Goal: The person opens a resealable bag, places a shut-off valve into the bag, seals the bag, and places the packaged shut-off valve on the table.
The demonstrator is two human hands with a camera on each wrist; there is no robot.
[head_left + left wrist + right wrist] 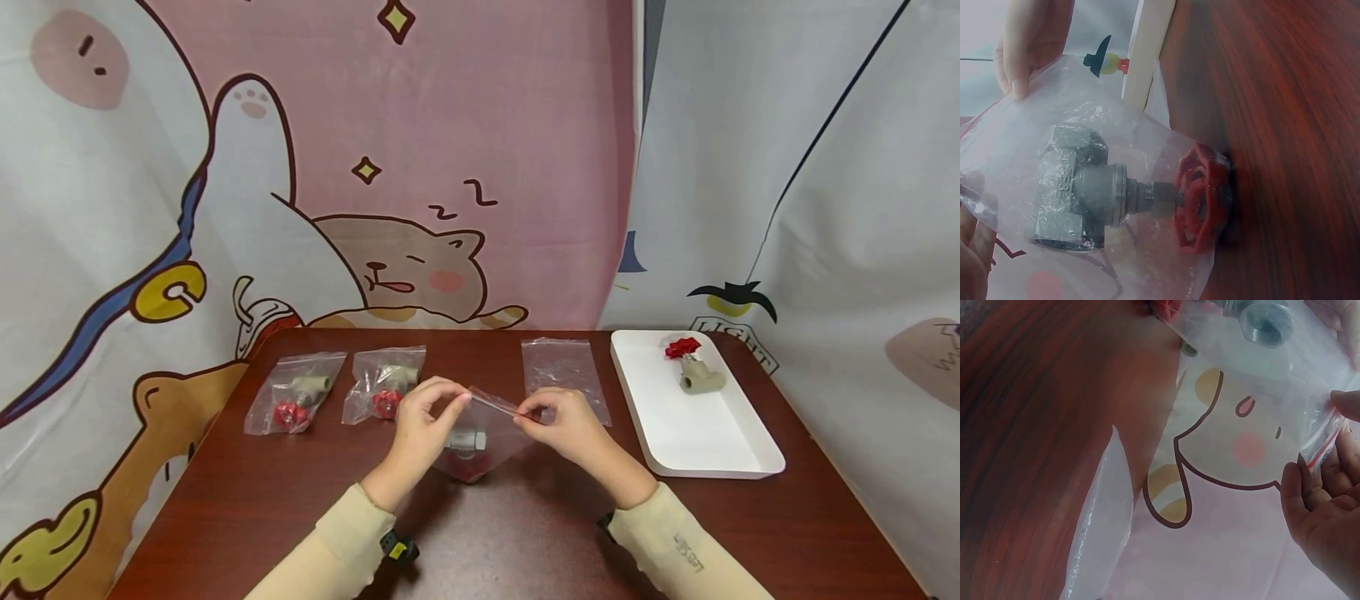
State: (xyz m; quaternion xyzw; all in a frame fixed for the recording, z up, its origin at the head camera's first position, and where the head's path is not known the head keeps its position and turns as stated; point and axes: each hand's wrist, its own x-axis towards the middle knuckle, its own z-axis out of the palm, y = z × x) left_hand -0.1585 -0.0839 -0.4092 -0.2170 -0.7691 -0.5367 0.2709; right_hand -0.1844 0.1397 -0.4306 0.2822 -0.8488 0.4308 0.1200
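Observation:
A clear zip bag (483, 429) hangs between both hands just above the dark wooden table (262, 508). My left hand (459, 401) pinches the bag's top edge at one end and my right hand (522, 414) pinches it at the other. Inside lies a valve with a grey body (1075, 190) and a red handwheel (1200, 197) that points at the table. In the right wrist view the bag's red zip strip (1322, 442) runs between my right fingers (1316, 506). The left palm (971, 250) shows at the left wrist view's lower corner.
Two more bagged valves (296, 392) (384, 383) lie at the back left. An empty clear bag (564, 371) lies flat behind my right hand. To the right, a white tray (697, 425) holds a bare valve (693, 367). Printed cloth hangs behind the table.

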